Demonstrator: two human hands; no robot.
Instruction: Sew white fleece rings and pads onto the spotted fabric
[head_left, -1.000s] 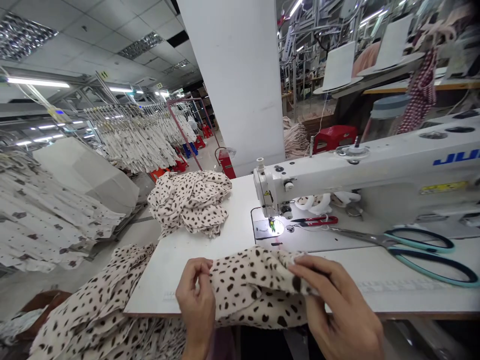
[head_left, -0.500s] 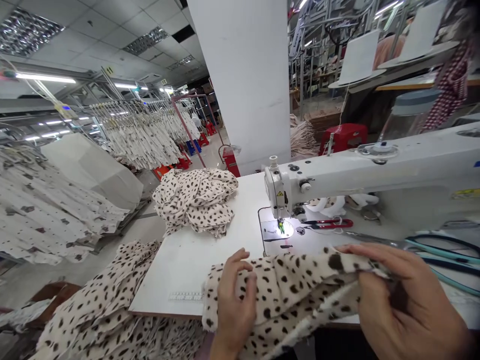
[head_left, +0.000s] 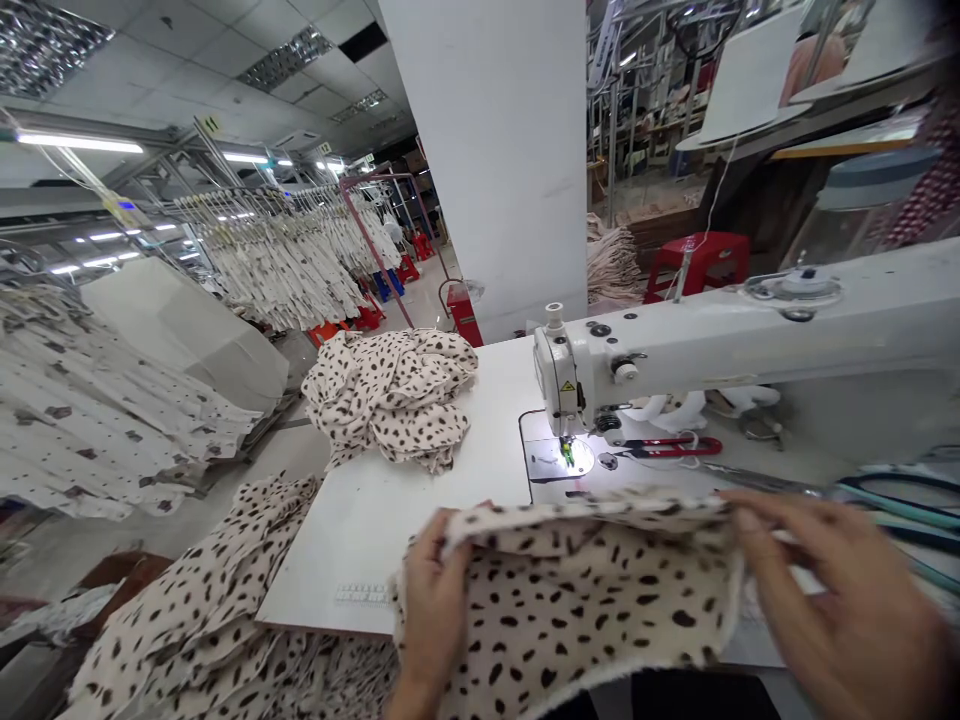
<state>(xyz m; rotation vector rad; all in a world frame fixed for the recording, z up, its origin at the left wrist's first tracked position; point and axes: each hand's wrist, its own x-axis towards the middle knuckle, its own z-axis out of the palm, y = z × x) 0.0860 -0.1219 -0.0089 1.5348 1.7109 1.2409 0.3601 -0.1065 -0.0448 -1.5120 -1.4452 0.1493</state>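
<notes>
A cream piece of fabric with dark spots (head_left: 577,600) is stretched between my two hands at the table's front edge. My left hand (head_left: 435,590) pinches its left end, the top edge folded over by the fingers. At the upper right corner, my right hand (head_left: 832,580) grips the cloth between thumb and fingers, slightly blurred. The raw lower edge hangs toward my lap. Just beyond the cloth is the white sewing machine (head_left: 675,340), its lit presser foot (head_left: 568,455) showing no fabric beneath it.
A heap of spotted fabric (head_left: 390,395) lies on the white table (head_left: 375,525), and more spotted cloth (head_left: 202,600) hangs at its left. Red thread snips (head_left: 675,446) and teal-handled scissors (head_left: 900,500) lie under and beside the machine arm. A pillar (head_left: 487,170) stands behind.
The fabric has been opened out and its top edge raised between my hands. My left fingers have closed on the cloth, and my right hand has shifted slightly right.
</notes>
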